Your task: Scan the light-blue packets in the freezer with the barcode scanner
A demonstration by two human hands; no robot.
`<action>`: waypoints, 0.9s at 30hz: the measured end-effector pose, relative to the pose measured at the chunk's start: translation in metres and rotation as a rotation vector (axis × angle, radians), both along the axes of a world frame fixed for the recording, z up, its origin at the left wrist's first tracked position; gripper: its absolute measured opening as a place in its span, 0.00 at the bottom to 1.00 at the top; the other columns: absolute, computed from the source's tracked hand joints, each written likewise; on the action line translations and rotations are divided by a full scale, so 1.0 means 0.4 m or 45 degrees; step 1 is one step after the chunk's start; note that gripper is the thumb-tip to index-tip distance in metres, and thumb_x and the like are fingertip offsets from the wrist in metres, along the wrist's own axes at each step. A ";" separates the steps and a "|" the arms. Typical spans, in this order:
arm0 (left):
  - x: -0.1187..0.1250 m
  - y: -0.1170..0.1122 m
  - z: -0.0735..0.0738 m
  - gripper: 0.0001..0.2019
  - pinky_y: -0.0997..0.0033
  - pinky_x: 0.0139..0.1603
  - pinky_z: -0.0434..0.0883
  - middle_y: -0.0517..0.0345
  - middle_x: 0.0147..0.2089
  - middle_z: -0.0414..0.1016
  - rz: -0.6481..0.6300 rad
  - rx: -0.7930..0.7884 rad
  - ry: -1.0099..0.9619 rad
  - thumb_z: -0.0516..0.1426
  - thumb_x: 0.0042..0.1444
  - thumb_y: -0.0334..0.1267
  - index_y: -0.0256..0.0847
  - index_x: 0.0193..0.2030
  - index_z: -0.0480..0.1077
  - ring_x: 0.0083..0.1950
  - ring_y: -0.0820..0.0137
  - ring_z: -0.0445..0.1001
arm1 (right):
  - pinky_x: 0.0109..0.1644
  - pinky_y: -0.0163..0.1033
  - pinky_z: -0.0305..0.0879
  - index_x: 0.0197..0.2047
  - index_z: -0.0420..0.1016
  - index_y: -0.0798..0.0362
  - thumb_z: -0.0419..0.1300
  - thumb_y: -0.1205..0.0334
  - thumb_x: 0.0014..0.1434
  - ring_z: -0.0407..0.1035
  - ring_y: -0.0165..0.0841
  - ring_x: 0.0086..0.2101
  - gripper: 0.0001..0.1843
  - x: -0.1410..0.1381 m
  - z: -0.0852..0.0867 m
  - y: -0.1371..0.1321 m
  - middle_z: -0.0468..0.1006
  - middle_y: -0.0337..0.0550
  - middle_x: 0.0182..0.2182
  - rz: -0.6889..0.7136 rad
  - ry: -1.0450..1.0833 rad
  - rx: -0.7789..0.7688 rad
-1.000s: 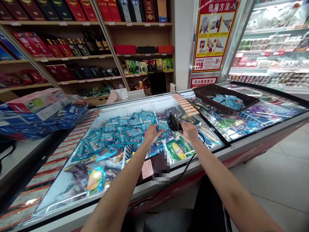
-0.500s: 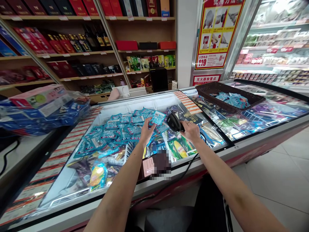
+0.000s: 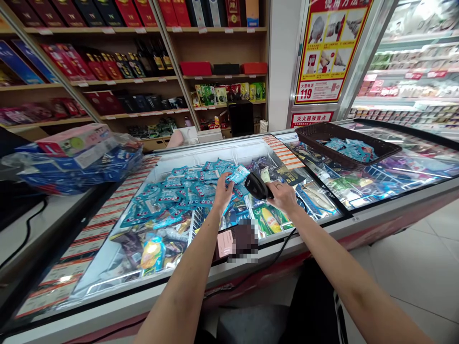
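Observation:
My left hand (image 3: 224, 191) pinches a small light-blue packet (image 3: 239, 175) by its near left edge, above the freezer's glass top. Wrapped in my right hand (image 3: 283, 195) is a black handheld barcode scanner (image 3: 256, 185), its head close to the packet's right side and turned toward it. A black cable (image 3: 283, 241) trails from the scanner side down over the freezer's front edge. Many more blue packets (image 3: 182, 191) lie in a loose spread to the left of my left hand. Near my left wrist a phone-like dark slab (image 3: 225, 242), partly pixelated, rests on the front rim.
The chest freezer's front rim (image 3: 315, 228) runs before me, with packaged ice creams under glass. A brown basket (image 3: 389, 148) holding blue packets stands at the right. Plastic-wrapped blue boxes (image 3: 89, 174) are stacked at the left. Shelves (image 3: 222, 29) with boxes and bottles line the back.
The camera view has shifted slightly, so the scene sits further right. The packet in my left hand is tilted flatter, and the scanner's head has come closer to it.

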State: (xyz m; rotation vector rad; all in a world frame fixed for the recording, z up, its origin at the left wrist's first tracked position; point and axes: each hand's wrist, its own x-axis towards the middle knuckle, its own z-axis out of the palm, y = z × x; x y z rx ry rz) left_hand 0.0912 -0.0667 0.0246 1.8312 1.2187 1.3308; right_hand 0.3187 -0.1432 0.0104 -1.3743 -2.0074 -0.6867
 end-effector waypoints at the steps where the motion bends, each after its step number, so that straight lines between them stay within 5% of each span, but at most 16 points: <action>1: 0.000 -0.001 0.001 0.20 0.76 0.25 0.67 0.53 0.37 0.64 -0.011 -0.013 0.016 0.53 0.55 0.44 0.44 0.53 0.62 0.29 0.75 0.65 | 0.36 0.36 0.53 0.45 0.68 0.54 0.55 0.63 0.52 0.66 0.33 0.34 0.16 0.000 0.000 -0.001 0.73 0.43 0.32 0.012 -0.009 -0.002; 5: -0.003 0.003 0.002 0.20 0.76 0.24 0.67 0.53 0.39 0.62 -0.052 -0.085 0.065 0.51 0.56 0.46 0.46 0.55 0.59 0.28 0.76 0.65 | 0.35 0.36 0.53 0.45 0.68 0.55 0.56 0.62 0.51 0.65 0.34 0.33 0.17 -0.001 -0.002 -0.001 0.74 0.45 0.32 0.027 -0.034 -0.022; 13: -0.005 0.013 -0.005 0.20 0.75 0.24 0.65 0.61 0.26 0.59 0.016 -0.089 0.192 0.49 0.58 0.43 0.44 0.57 0.56 0.24 0.74 0.64 | 0.35 0.36 0.53 0.45 0.68 0.56 0.55 0.63 0.51 0.66 0.34 0.33 0.16 -0.005 -0.009 0.003 0.74 0.44 0.32 0.032 -0.045 -0.034; 27: -0.006 0.022 -0.026 0.22 0.73 0.23 0.65 0.59 0.28 0.60 -0.002 -0.005 0.149 0.50 0.57 0.47 0.44 0.57 0.57 0.22 0.75 0.63 | 0.37 0.36 0.54 0.46 0.68 0.56 0.55 0.63 0.51 0.66 0.35 0.35 0.17 -0.008 -0.002 -0.003 0.74 0.46 0.33 0.019 -0.060 -0.083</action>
